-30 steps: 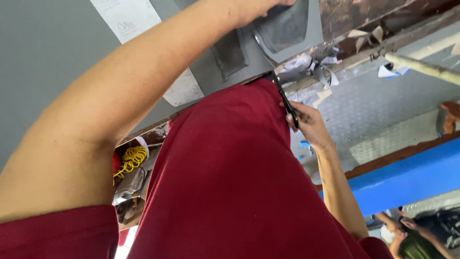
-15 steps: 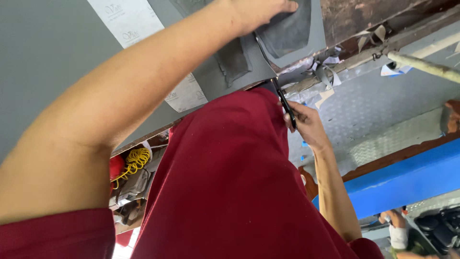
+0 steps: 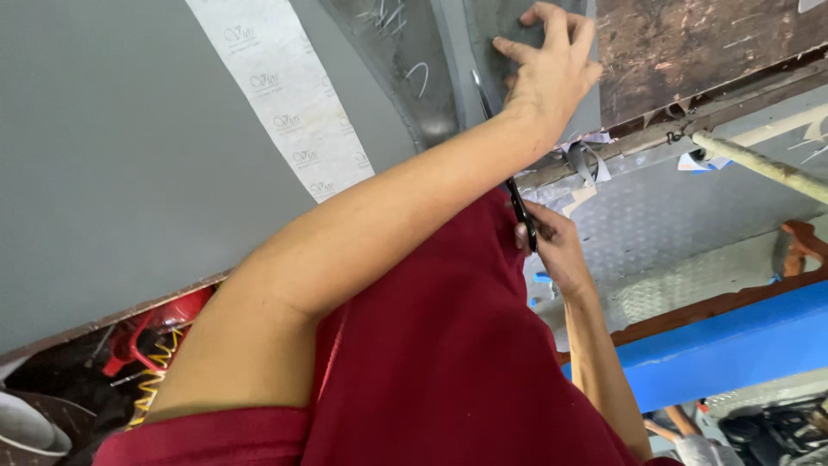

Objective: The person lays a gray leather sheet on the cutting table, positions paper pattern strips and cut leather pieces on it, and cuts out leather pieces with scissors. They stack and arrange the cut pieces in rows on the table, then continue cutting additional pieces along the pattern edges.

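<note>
Grey sheet [image 3: 517, 34] lies flat on the bench, near the top edge of view, w/ a rusty brown plate [image 3: 699, 43] just beside it. Left hand [image 3: 548, 73] presses down on the sheet, fingers [image 3: 552, 22] spread and flat on the surface, not pinching anything. Black scissors [image 3: 517, 203] run from under the left wrist toward the right hand [image 3: 552, 250]; blade tip [image 3: 479, 86] shows beside the sheet edge, prob. cutting along it, but the forearm hides the contact point. Right hand's fingers are curled tight around the scissor handles; can't tell if the blades are apart or together.

Further out: wide grey bench surface [image 3: 112, 173] on one side, w/ a strip of white backing paper [image 3: 285, 112] lying diagonally across it. Paper and sheet scraps [image 3: 586, 160] sit at the bench edge near the scissors. Below the edge, checker-plate metal floor [image 3: 681, 224], a pale pipe [image 3: 759, 164], a blue beam [image 3: 733, 345]. Red tool w/ yellow coiled hose [image 3: 151, 393] at the lower corner. Person's dark red shirt [image 3: 431, 362] fills the middle.
</note>
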